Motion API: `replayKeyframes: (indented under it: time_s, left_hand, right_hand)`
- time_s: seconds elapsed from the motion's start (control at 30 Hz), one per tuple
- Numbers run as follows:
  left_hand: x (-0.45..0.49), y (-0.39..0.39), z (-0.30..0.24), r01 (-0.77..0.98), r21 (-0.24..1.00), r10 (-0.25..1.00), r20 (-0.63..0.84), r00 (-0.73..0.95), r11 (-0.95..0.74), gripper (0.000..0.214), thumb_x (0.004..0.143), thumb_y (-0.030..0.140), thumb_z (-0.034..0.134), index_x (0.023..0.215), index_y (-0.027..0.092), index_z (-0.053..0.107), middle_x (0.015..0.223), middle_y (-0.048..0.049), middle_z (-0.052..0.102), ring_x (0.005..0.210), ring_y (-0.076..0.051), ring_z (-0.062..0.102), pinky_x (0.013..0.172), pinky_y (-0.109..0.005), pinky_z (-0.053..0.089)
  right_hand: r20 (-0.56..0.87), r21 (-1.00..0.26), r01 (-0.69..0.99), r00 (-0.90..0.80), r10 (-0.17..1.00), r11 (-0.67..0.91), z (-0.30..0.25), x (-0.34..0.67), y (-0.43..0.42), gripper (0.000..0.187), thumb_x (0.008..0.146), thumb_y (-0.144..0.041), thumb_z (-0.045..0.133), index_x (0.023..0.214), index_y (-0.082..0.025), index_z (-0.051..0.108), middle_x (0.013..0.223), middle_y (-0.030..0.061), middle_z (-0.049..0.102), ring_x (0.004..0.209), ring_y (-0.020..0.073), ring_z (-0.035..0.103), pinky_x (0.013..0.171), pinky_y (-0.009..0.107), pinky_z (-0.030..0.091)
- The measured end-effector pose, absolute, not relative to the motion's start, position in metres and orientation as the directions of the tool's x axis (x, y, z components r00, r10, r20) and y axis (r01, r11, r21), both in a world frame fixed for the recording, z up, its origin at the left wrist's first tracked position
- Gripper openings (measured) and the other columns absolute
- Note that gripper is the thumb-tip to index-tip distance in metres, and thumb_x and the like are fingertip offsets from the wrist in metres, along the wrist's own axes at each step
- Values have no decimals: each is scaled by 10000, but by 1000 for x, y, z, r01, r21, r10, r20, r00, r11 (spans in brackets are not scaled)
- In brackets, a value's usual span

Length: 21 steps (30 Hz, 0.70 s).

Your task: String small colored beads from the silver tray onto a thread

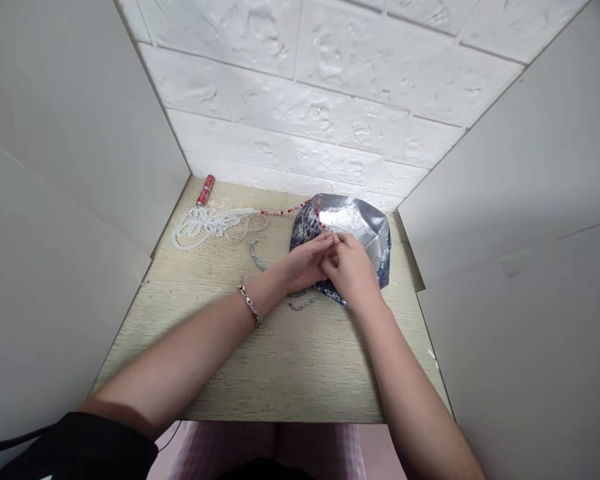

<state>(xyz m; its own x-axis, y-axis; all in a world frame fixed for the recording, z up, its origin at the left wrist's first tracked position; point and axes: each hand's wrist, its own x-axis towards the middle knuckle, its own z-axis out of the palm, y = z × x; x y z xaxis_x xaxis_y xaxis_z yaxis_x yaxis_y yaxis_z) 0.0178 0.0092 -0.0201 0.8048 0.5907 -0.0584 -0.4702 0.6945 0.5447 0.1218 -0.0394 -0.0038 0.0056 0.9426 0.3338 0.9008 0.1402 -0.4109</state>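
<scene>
My left hand and my right hand meet at the fingertips above a crumpled silver and blue foil pouch. A strand of red beads runs from a tangle of white beads across the pouch toward my fingers. Its end is hidden behind them, so I cannot tell whether they grip it. Short strands of grey-green beads lie on the table left of and below my hands. A chain bracelet circles my left wrist.
A red spool lies at the back of the pale wood-grain table. White boards stand at both sides, and an embossed white brick-pattern panel rises behind. A black sleeve and pink checked fabric show at the bottom.
</scene>
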Motion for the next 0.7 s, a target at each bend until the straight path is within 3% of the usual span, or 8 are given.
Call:
replayKeyframes:
  time_s: [0.2,0.37,0.7]
  left_hand:
    - [14,9,-19,-447,530,596,-145,790,721,42,771,203,553,767,165,536,772,-3,606,710,-113,591,640,-246,450]
    - [14,9,-17,-453,525,629,-220,746,720,61,748,177,581,764,170,522,953,-51,645,828,-152,617,735,-309,473]
    - [14,8,-15,-451,581,664,-219,715,677,100,738,179,596,728,157,499,864,-37,650,757,-125,626,668,-249,488]
  right_hand:
    - [385,-579,799,91,918,163,-6,133,-38,76,731,-160,438,720,-176,512,1027,98,532,957,202,524,833,341,418]
    - [466,-558,823,200,862,110,-4,141,-38,82,758,-167,421,719,-172,493,944,103,532,938,212,516,852,368,386]
    - [470,-501,861,188,863,86,-4,143,-38,84,756,-170,477,707,-180,545,839,60,575,819,200,537,760,334,408]
